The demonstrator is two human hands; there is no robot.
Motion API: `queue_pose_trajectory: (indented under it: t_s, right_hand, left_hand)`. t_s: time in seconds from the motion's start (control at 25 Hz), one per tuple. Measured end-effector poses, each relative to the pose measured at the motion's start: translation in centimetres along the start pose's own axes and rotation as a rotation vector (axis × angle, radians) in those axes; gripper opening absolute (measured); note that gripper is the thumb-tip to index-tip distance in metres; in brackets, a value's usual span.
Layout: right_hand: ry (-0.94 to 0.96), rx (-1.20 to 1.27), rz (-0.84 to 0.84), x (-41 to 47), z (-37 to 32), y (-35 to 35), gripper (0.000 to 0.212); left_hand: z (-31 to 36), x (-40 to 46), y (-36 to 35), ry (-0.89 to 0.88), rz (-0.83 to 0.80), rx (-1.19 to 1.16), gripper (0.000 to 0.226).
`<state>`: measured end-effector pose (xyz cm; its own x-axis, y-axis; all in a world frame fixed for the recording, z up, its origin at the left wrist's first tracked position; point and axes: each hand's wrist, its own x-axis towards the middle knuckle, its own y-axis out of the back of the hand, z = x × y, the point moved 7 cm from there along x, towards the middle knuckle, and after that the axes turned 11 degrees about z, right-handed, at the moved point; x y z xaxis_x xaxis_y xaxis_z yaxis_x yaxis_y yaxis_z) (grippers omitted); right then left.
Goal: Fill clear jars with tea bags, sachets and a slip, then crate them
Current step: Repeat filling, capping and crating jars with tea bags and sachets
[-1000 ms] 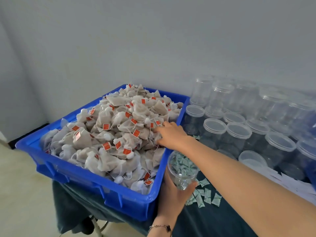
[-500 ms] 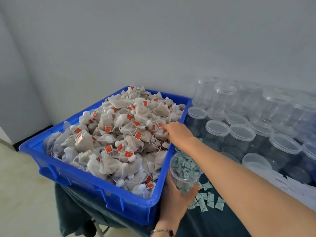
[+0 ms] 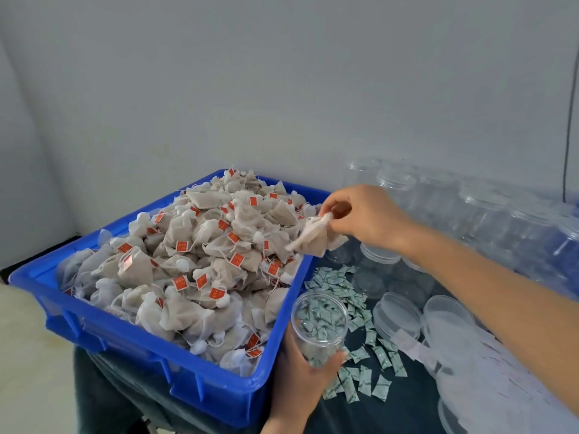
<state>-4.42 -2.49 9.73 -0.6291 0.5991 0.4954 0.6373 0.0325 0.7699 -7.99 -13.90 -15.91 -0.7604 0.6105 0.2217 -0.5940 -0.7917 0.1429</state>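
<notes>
A blue crate (image 3: pixel 131 346) on the left is heaped with beige tea bags (image 3: pixel 200 252) carrying small red tags. My right hand (image 3: pixel 363 214) pinches a tea bag (image 3: pixel 313 236) and holds it lifted above the crate's right rim. Below it my left hand (image 3: pixel 300 377) grips an open clear jar (image 3: pixel 319 327) upright beside the crate, on the dark cloth. Small green-and-white sachets (image 3: pixel 360 349) lie scattered on the cloth around and behind the jar.
Many clear jars with lids (image 3: pixel 488 214) stand in rows at the back right. Loose lids (image 3: pixel 398 314) and white paper slips (image 3: pixel 488 383) lie at the right front. A grey wall stands close behind the table.
My right hand has risen out of the pile and drawn back to the right with a tea bag pinched in it. The left hand keeps gripping the jar.
</notes>
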Motion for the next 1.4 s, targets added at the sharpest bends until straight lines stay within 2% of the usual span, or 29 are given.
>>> queue_pose_trajectory:
  t_s: [0.12, 0.28, 0.4, 0.48, 0.6, 0.72, 0.88, 1.04, 1.2, 1.28, 1.4]
  right_hand:
    - [0.074, -0.110, -0.188, -2.7, -0.7, 0.3, 0.017]
    - [0.106, -0.176, -0.429, -6.5, -0.7, -2.7, 0.022]
    - [0.097, -0.212, -0.511, -7.7, -0.3, -4.8, 0.036]
    - [0.108, -0.247, -0.464, -6.8, -0.4, -5.3, 0.040]
    - [0.082, -0.226, -0.349, -4.1, -1.0, -6.2, 0.031]
    - [0.049, -0.235, -0.347, -2.1, -1.6, -9.8, 0.026]
    - [-0.017, -0.394, -0.436, -1.3, -0.7, -15.6, 0.013]
    - [-0.077, -0.482, -0.362, -0.6, 0.6, -17.5, 0.011]
    - [-0.155, -0.335, -0.297, -0.1, 1.8, -16.8, 0.020]
    - [-0.198, -0.182, -0.254, 0.0, 2.1, -15.4, 0.018]
    - [-0.186, -0.038, -0.181, 0.2, 1.7, -11.9, 0.015]
  left_hand:
    - [-0.2, 0.0, -0.3, 0.032, -0.035, 0.020, 0.123]
    - [-0.2, -0.1, -0.2, 0.028, -0.013, 0.051, 0.111]
    - [-0.4, 0.1, 0.0, 0.024, -0.007, 0.108, 0.107]
    - [-0.4, 0.1, -0.1, 0.020, -0.025, 0.065, 0.114]
    - [0.0, 0.1, -0.2, 0.052, -0.049, -0.012, 0.116]
    - [-0.3, 0.0, -0.5, 0.110, -0.075, -0.102, 0.113]
    - [-1.5, 0.0, -0.7, 0.238, -0.131, 0.048, 0.118]
    - [-2.9, 0.2, -0.1, 0.307, -0.114, 0.156, 0.131]
    - [-0.7, 0.3, -0.5, 0.169, -0.108, 0.052, 0.135]
    - [0.1, 0.4, -0.3, 0.114, -0.068, -0.056, 0.124]
    - [0.4, 0.2, -0.3, 0.101, -0.052, -0.139, 0.125]
